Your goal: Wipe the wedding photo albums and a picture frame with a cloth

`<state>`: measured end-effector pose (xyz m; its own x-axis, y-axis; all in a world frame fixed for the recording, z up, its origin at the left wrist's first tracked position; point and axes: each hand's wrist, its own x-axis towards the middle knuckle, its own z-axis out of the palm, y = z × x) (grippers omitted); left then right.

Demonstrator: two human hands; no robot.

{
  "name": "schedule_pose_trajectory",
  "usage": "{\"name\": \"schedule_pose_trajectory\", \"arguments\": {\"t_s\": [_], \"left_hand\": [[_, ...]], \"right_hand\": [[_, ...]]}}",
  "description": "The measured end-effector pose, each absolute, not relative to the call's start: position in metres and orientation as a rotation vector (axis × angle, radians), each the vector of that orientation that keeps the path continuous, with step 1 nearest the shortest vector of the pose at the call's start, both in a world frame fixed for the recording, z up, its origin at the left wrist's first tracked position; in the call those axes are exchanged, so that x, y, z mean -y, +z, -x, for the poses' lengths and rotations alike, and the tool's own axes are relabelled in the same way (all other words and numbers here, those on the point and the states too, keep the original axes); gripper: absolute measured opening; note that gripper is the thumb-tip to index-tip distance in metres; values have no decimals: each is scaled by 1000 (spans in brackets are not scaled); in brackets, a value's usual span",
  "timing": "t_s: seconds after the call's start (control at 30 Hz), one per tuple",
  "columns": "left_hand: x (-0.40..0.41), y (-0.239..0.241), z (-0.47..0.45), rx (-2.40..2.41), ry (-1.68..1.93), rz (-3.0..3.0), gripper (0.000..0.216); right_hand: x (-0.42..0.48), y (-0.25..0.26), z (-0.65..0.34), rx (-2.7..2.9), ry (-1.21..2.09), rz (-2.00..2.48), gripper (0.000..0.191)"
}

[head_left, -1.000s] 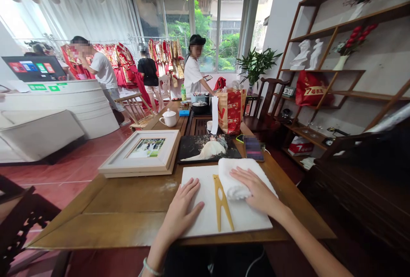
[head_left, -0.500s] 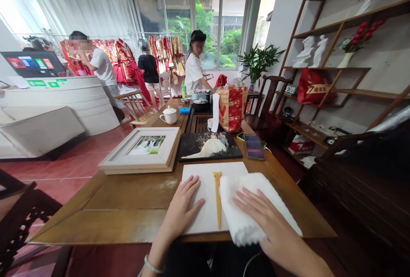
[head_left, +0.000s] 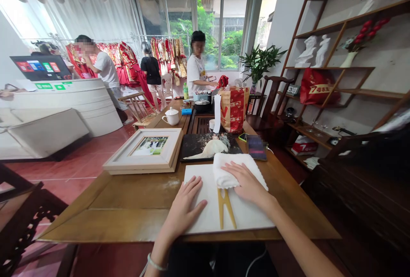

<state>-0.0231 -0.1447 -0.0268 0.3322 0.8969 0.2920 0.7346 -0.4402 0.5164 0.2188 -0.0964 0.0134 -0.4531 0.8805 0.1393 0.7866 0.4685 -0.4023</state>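
Note:
A white flat board (head_left: 205,208) lies on the wooden table (head_left: 128,208) in front of me. My left hand (head_left: 184,208) rests flat on the board's left part, fingers spread. My right hand (head_left: 245,183) presses flat on a folded white towel (head_left: 233,168) at the far end of the board. A yellow forked plastic tool (head_left: 226,208) lies on the board, its top end under the towel.
A cream picture frame (head_left: 145,151), a dark photo print (head_left: 208,145) and a phone (head_left: 256,147) lie beyond the board. A teapot (head_left: 171,117), red gift bag (head_left: 233,108) and tea tray stand further back. Three people stand near a clothes rack. Wooden shelves fill the right.
My right hand slid the towel from the far part of the board toward me, then pushed it back away to the far end. My left hand stayed flat on the board.

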Motion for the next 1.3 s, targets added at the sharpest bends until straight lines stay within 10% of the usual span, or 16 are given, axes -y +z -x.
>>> {"name": "schedule_pose_trajectory", "arguments": {"t_s": [0.4, 0.83, 1.3], "left_hand": [[144, -31, 23, -1474, 898, -2221, 48], [145, -31, 24, -1470, 984, -2076, 41], [133, -46, 29, -1420, 1139, -2049, 40]], "right_hand": [[201, 4, -238, 2602, 563, 1116, 100], [97, 13, -202, 2422, 330, 1413, 77], [207, 27, -239, 2653, 651, 952, 72]]}}
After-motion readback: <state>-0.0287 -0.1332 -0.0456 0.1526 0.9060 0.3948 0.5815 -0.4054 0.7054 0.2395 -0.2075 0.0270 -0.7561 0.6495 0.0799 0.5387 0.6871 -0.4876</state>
